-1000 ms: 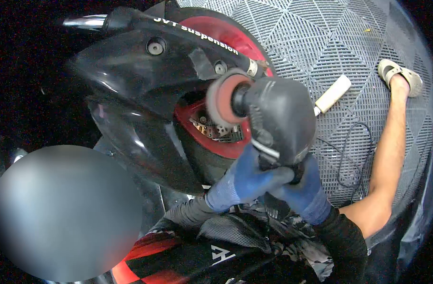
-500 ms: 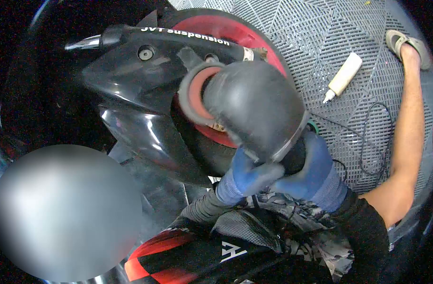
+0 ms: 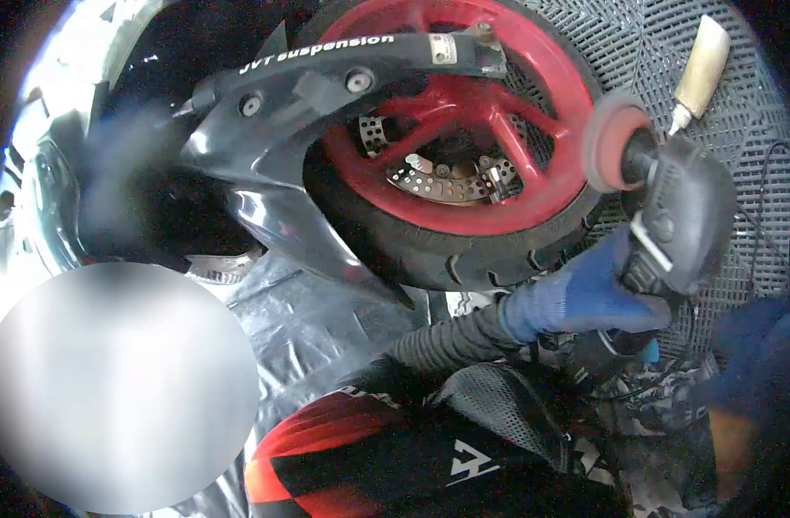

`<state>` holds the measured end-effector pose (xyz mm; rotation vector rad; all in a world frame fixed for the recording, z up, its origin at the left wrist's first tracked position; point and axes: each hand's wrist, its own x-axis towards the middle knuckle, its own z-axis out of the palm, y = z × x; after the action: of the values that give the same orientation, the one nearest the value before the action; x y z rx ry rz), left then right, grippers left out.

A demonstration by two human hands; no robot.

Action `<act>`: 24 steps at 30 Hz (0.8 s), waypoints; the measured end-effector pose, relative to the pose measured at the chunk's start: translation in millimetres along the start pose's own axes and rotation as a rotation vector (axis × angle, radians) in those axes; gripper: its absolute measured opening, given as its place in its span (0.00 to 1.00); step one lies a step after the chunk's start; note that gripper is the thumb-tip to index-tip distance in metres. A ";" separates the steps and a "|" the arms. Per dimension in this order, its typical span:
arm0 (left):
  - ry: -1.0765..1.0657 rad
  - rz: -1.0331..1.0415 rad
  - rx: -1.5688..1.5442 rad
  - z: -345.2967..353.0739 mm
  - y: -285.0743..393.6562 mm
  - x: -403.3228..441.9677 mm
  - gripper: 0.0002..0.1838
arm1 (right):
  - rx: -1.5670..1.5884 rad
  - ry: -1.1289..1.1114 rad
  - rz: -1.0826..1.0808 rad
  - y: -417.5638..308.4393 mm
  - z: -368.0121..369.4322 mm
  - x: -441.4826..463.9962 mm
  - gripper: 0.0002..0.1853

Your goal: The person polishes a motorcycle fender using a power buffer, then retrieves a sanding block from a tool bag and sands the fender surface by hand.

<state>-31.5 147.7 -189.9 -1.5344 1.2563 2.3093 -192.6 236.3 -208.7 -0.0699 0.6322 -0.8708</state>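
My left hand [image 3: 585, 289], in a blue knit glove, is wrapped round the body of a black polisher [image 3: 684, 216]. The polisher's round red and grey pad [image 3: 615, 142] faces left, beside the red wheel [image 3: 533, 147]. At the right edge, my right hand [image 3: 758, 345] appears as a blue-gloved smear, apart from the polisher. Its fingers cannot be made out. A glossy black motorcycle fairing panel [image 3: 274, 164], with "JVT suspension" lettering on the part above it, covers the left of the wheel.
A cream squeeze bottle [image 3: 704, 65] lies on the grey slatted floor [image 3: 637, 34] at upper right. A thin black cord [image 3: 762, 181] runs over the slats. The tyre [image 3: 499, 268] and a shiny dark sheet [image 3: 317, 328] lie left of my arm.
The polisher has moved right, away from the panel, and turned. My right hand has left it and moved right. The view has shifted, showing more of the wheel.
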 end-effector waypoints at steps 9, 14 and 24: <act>-0.065 0.175 0.192 3.6 -45.8 62.2 0.49 | -0.150 0.010 0.118 27.4 -59.0 66.5 0.32; -0.019 0.099 0.174 0.2 -35.2 64.1 0.51 | -0.299 0.042 0.189 33.6 -101.9 112.8 0.37; -0.009 0.110 0.099 -0.9 -22.5 49.2 0.53 | -0.854 0.318 0.072 10.3 -230.3 171.8 0.46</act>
<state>-43.8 145.0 -242.5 -1.4569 1.4640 2.2763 -229.2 161.6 -483.9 -0.6832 1.2667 -0.4925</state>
